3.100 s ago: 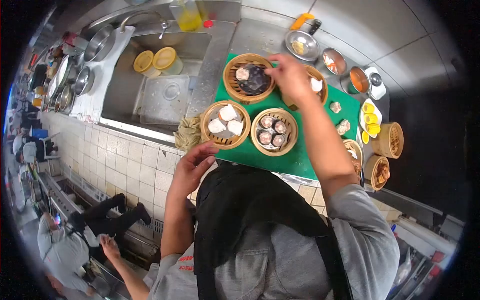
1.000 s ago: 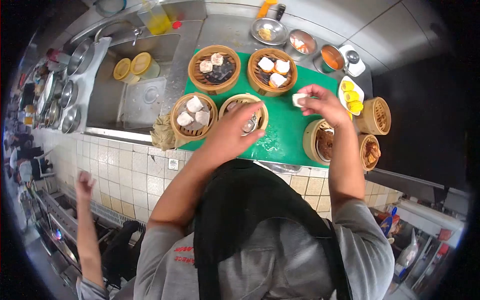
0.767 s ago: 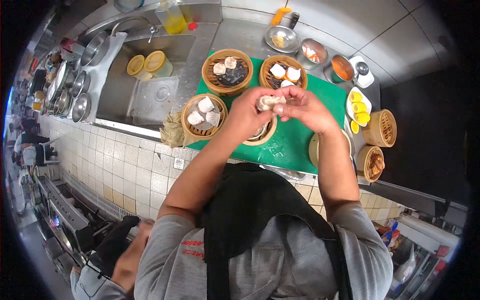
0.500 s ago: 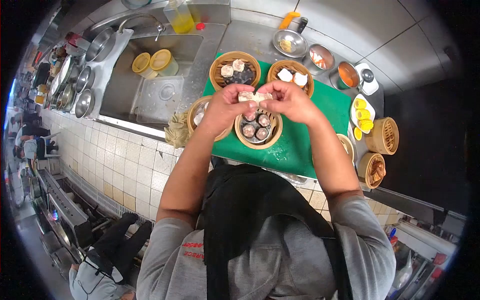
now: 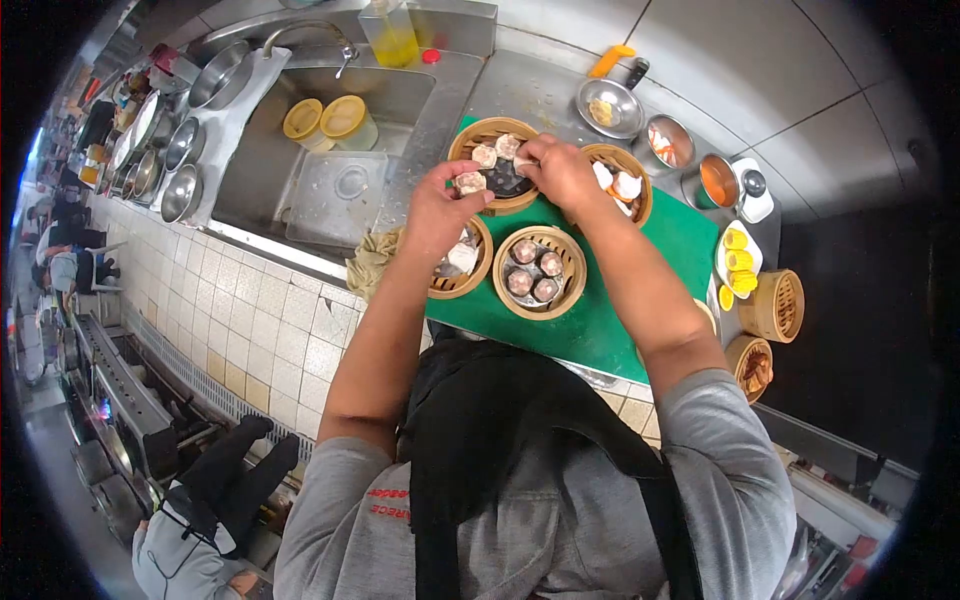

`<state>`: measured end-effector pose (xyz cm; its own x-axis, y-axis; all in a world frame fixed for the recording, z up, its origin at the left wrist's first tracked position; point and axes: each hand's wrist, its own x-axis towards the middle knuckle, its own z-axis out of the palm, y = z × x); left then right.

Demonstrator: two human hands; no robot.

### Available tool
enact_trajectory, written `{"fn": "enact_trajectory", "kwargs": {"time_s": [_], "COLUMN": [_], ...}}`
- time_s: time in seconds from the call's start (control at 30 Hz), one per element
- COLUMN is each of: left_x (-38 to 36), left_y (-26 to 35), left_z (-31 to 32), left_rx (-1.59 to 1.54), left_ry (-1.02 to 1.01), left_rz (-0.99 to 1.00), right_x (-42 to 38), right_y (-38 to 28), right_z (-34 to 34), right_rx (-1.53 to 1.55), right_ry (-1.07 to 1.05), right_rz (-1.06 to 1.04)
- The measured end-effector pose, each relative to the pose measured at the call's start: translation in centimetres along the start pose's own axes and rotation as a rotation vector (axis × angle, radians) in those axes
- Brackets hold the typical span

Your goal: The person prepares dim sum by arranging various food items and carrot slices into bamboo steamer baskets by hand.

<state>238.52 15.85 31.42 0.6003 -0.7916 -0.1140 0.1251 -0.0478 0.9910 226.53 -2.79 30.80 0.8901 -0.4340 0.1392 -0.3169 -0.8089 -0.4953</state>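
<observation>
My left hand (image 5: pixel 440 210) pinches a pale dumpling (image 5: pixel 470 183) at the lower left rim of the upper bamboo steamer (image 5: pixel 462 140). Inside that steamer my right hand (image 5: pixel 556 172) has its fingers closed on another pale dumpling (image 5: pixel 522 167), partly hidden by the fingers. Two more pale dumplings (image 5: pixel 507 147) sit at the steamer's back, beside a dark perforated liner (image 5: pixel 508 182). Nearer me, a round steamer (image 5: pixel 575 275) holds several dark-sided dumplings (image 5: pixel 520 282). A steamer with white pieces (image 5: pixel 462 257) lies under my left wrist.
A steamer with white and orange items (image 5: pixel 645 210) stands right, on the green board (image 5: pixel 600 320). Behind are metal bowls (image 5: pixel 610 108). Corn (image 5: pixel 738 260) and stacked steamers (image 5: pixel 772 305) are far right. The sink (image 5: pixel 400 110) holds two yellow-lidded tubs (image 5: pixel 343 116). A co-worker (image 5: pixel 190 540) is lower left.
Both hands have moved up and away from above the dark-sided dumplings to the upper steamer. They have parted, each with one pale dumpling. The camera view has shifted slightly.
</observation>
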Motion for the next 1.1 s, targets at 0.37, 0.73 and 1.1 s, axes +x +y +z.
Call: {"fn": "enact_trajectory", "kwargs": {"time_s": [0.37, 0.73, 1.1], "left_x": [0.7, 0.3, -8.4], "left_y": [0.0, 0.2, -4.5], "left_z": [0.6, -5.1, -15.8], "left_rx": [-0.007, 0.047, 0.141], "left_ry": [-0.223, -0.193, -0.082], "left_rz": [0.03, 0.086, -0.127], "right_x": [-3.5, -2.7, -17.4], "right_y": [-6.8, -4.4, -5.0], "right_z": [-1.1, 2.0, -4.2], "right_rx": [0.307, -0.143, 0.031], "right_ry": [0.144, 0.369, 0.251], "right_rz": [0.026, -0.107, 0.705]}}
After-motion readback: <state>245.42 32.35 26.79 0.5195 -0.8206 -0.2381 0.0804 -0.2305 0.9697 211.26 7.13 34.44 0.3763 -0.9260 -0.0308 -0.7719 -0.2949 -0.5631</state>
